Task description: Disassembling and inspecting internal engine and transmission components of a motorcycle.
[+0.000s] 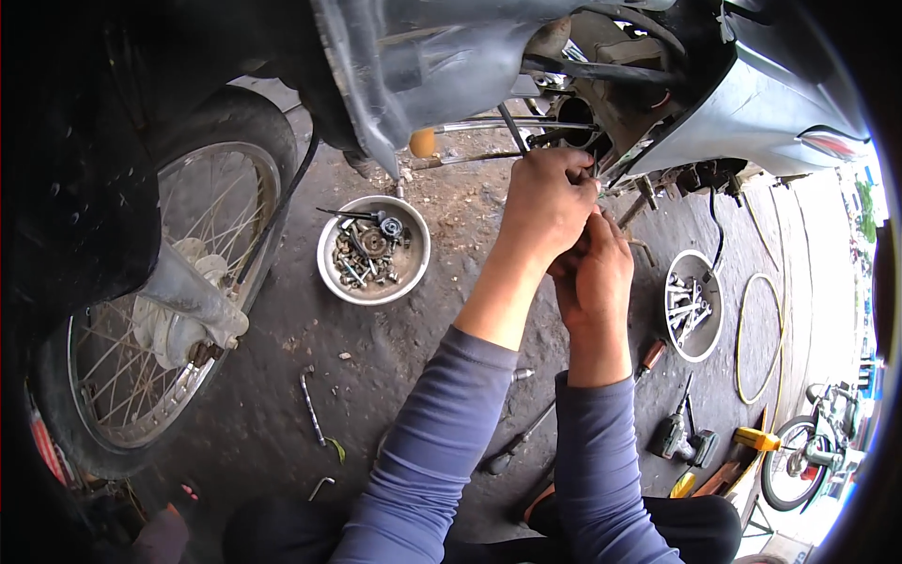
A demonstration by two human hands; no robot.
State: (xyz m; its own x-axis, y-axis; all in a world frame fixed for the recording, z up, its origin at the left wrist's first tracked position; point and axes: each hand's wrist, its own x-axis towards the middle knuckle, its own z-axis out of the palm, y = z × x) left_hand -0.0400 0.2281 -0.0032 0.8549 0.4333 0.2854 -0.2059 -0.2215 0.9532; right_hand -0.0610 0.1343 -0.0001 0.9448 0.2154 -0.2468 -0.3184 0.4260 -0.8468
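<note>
Both my hands meet under the body of a motorbike, at the parts below its grey plastic panels (442, 80). My left hand (547, 202) is closed, with its thumb and fingers pinched together; what lies between them is hidden. A black tube (511, 127) runs down to its knuckles. Just below and to the right, my right hand (598, 268) is closed too, its fingertips against the left hand. I cannot make out what it grips. Thin metal rods (489, 157) cross behind the left hand.
On the dark ground stand a bowl of bolts and small parts (420, 254) and a bowl of wrenches (716, 320). A spoked front wheel (268, 179) is at left. A cordless drill (672, 437), a screwdriver (503, 461) and a metal bar (311, 404) lie nearby.
</note>
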